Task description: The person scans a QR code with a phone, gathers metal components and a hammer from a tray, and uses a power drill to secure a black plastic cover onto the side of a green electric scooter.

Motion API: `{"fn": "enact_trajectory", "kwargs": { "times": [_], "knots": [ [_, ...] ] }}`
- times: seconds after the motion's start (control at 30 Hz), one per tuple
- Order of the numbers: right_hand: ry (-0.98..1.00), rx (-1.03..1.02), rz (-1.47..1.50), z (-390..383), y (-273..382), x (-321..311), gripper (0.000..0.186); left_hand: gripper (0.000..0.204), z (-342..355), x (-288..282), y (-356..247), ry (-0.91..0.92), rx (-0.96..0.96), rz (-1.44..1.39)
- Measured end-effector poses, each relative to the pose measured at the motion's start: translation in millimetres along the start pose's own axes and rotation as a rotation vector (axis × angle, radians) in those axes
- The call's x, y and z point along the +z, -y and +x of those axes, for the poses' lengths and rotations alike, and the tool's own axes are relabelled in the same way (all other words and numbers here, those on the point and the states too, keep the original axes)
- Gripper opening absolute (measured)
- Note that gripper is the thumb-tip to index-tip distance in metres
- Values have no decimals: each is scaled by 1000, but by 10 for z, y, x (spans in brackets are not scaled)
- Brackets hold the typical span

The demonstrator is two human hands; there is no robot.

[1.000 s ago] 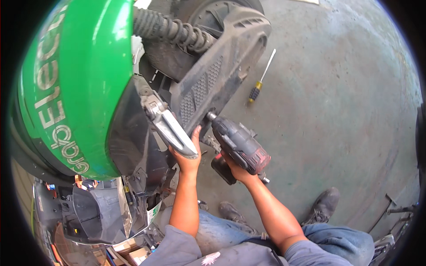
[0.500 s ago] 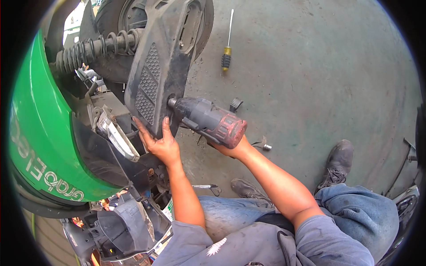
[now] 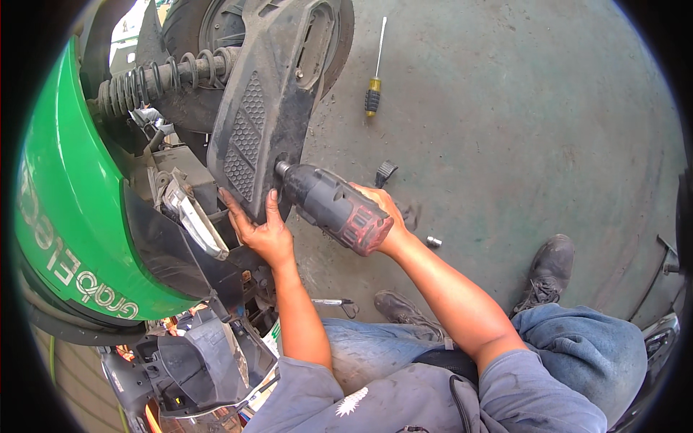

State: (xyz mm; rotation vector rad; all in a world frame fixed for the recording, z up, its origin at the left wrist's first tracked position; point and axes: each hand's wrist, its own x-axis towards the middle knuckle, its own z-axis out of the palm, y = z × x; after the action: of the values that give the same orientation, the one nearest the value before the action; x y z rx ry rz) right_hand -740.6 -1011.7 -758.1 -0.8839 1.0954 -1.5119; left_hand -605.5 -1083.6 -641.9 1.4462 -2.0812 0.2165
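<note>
My right hand (image 3: 386, 216) grips a black and red cordless impact wrench (image 3: 336, 206), whose body hides part of the fingers. The wrench's metal socket (image 3: 282, 168) sits at a recess in a long black plastic cover (image 3: 278, 94) with a honeycomb-textured patch. My left hand (image 3: 267, 239) grips the cover's near end, thumb on the right side and fingers on the left. Behind the cover are a motorbike's wheel (image 3: 209, 27) and a coil-spring shock absorber (image 3: 162, 78). What lies inside the recess is hidden by the socket.
A green body panel (image 3: 79, 224) curves along the left. On the grey floor lie a yellow-handled screwdriver (image 3: 373, 90), a small black ribbed piece (image 3: 386, 172) and a metal socket (image 3: 433, 242). Black plastic parts (image 3: 202, 361) are at lower left; my shoe (image 3: 552, 270) rests to the right.
The wrench's rear end has swung toward me and slightly left, and my right hand shows more along its right side. The socket stays at the recess. My left hand keeps its hold.
</note>
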Motion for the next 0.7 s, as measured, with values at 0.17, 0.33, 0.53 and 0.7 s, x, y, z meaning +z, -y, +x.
{"fn": "enact_trajectory", "kwargs": {
  "times": [0.17,0.33,0.53,0.7],
  "knots": [
    [-6,-30,-81,26,20,-99,43,75,-3,64,7,-44,40,-14],
    [-22,-187,28,-17,-274,-209,42,74,34,54,-14,-62,26,-39],
    [-122,-125,-397,182,-345,-565,34,73,32,41,-70,-40,-23,-60],
    [-197,-272,-450,561,-96,-765,18,73,-4,68,-24,-101,39,45]
  ]
}}
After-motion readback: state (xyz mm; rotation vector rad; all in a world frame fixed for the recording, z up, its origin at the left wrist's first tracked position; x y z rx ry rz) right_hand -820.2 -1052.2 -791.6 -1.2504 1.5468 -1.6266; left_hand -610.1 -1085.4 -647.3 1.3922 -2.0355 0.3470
